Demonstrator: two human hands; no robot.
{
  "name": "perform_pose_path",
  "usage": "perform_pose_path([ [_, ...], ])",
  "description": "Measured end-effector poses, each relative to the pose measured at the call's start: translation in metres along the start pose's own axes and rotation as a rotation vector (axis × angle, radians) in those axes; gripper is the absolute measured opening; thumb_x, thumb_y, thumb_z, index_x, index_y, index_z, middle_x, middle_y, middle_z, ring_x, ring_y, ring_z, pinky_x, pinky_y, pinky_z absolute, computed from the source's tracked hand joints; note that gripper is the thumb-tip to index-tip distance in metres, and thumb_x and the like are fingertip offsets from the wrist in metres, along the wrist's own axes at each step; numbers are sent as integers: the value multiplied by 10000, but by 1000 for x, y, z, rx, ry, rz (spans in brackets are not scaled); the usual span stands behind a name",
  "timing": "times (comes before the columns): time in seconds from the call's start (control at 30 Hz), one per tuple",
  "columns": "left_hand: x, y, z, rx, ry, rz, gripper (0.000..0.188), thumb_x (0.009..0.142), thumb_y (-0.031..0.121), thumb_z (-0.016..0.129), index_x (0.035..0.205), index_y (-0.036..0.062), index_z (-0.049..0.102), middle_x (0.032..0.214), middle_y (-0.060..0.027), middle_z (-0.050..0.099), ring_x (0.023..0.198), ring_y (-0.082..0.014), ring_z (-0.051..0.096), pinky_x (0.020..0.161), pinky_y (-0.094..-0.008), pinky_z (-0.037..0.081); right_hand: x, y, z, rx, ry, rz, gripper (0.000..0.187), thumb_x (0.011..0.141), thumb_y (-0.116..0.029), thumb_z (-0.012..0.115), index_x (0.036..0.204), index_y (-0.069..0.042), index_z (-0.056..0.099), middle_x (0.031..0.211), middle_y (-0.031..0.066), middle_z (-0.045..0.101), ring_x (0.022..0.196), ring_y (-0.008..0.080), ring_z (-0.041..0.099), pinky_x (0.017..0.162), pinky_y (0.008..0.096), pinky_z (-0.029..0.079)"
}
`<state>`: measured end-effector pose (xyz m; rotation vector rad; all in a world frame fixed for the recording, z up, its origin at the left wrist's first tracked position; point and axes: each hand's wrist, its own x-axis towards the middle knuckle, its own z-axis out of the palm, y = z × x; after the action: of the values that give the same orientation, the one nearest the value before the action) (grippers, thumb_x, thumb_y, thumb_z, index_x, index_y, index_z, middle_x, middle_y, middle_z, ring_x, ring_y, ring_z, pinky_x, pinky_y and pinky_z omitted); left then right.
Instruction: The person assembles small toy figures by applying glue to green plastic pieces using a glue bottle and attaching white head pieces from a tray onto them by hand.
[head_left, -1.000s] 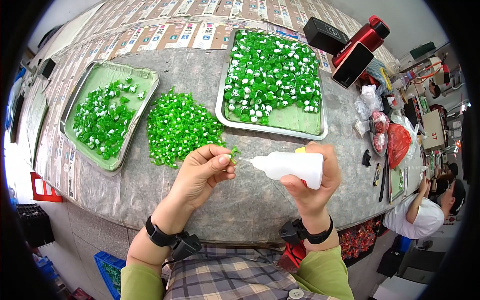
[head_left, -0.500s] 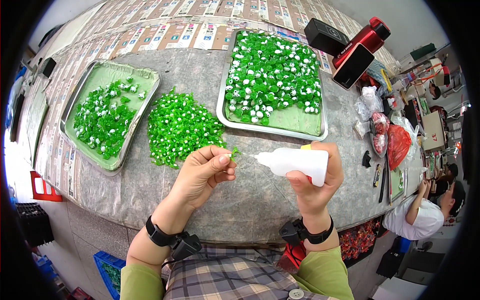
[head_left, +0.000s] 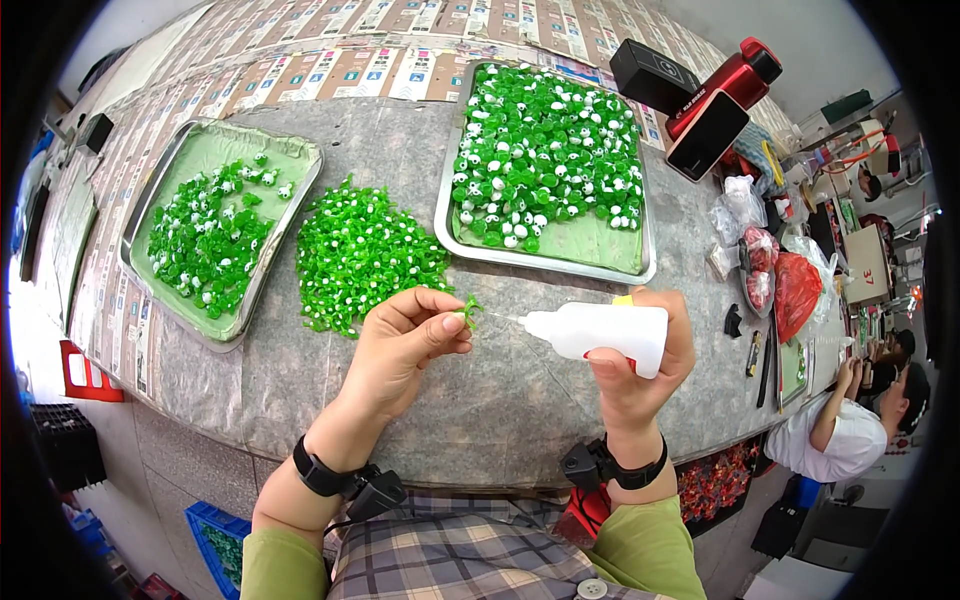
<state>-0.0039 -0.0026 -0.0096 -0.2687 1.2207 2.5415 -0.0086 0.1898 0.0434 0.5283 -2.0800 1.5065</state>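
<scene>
There are two large trays (head_left: 546,260), one green heap (head_left: 370,258), one white bottle (head_left: 600,330), one red flask (head_left: 742,78).

Sleeves (head_left: 652,548): lime green. Straps (head_left: 644,475): black, one per wrist, each with boxy black module (head_left: 380,493); thin black cable (head_left: 338,524) at left. Garment (head_left: 450,550): grey plaid, pale round button (head_left: 591,589).

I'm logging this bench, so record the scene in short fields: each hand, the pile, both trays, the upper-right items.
Left hand: pinching a small green piece
Right hand: holding a white squeeze bottle, thin nozzle toward that piece
Pile: green-and-white pieces, loose on grey table covering
Left tray: partly covered with green-and-white pieces
Right tray: fuller, similar pieces
Upper right: black box, red flask, phone
</scene>
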Motion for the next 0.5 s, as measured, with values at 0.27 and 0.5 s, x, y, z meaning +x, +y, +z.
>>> perform_pose_path([
  [0.27, 0, 0, 0, 63, 10, 104, 134, 739, 74, 593, 854, 34, 536, 781, -45, 578, 687, -109, 556, 648, -246, 481, -3, 3, 1, -25, -20, 45, 391, 573, -234, 760, 788, -24, 511, 696, 59, 537, 589, 130, 533, 514, 228, 414],
  [0.5, 0, 0, 1, 52, 13, 107, 137, 737, 74, 595, 852, 29, 536, 787, -50, 579, 693, -112, 556, 651, -245, 481, -2, 2, 3, -20, -31, 39, 379, 579, -240, 756, 772, -26, 509, 693, 58, 538, 586, 125, 531, 511, 225, 411],
])
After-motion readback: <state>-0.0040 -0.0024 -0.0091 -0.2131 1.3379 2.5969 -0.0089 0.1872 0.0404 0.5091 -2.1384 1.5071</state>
